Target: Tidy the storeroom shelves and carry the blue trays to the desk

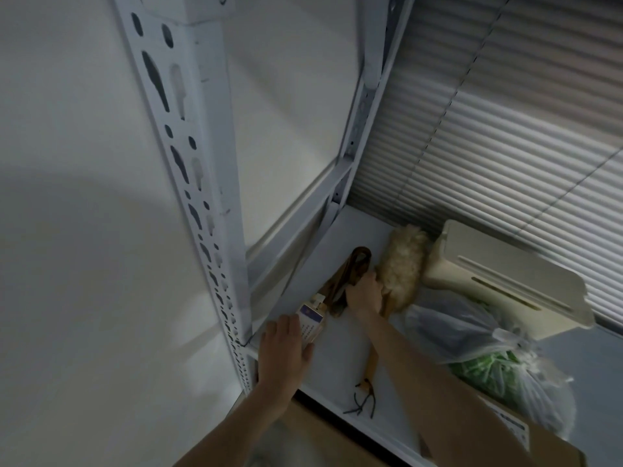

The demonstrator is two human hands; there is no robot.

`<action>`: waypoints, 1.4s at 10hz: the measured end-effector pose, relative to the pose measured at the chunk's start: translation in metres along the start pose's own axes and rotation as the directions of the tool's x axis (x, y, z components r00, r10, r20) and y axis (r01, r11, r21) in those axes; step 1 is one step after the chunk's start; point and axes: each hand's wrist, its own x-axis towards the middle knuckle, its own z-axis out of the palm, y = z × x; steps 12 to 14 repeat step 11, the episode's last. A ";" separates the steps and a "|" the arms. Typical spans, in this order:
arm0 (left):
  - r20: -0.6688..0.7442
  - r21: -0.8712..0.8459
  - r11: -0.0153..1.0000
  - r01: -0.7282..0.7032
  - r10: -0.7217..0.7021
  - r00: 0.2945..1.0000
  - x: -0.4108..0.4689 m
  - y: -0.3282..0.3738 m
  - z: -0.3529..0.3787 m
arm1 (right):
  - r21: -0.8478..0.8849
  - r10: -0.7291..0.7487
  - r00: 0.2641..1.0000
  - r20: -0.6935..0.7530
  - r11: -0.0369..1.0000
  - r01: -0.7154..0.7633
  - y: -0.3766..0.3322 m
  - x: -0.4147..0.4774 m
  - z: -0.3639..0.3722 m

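I look down at a white shelf board (332, 369) in a white metal rack. My right hand (365, 291) reaches far in and closes on a brown strap (350, 274) lying near the back left corner. Beside it lies a fluffy cream duster (403, 264) with a wooden handle (371, 365) that runs toward the front edge. My left hand (285, 352) rests flat with fingers spread on a small white and purple box (312, 320) at the left edge of the shelf. No blue tray is in view.
A perforated white upright (188, 170) stands at the front left. A cream plastic box (499, 281) and a clear bag of green items (488, 358) fill the right side. A cardboard box (505, 429) sits below my right forearm. Window blinds (505, 129) hang behind the rack.
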 end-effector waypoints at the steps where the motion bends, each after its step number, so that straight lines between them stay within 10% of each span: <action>1: 0.026 0.005 1.000 0.018 -0.018 0.999 0.010 0.007 0.000 | -0.003 0.001 1.000 0.015 1.000 -0.001 -0.004 0.006 -0.002; 14: -0.051 0.029 0.992 -0.123 0.125 0.991 -0.025 0.017 -0.025 | 0.060 -0.214 0.973 0.088 0.976 0.210 0.055 -0.090 -0.043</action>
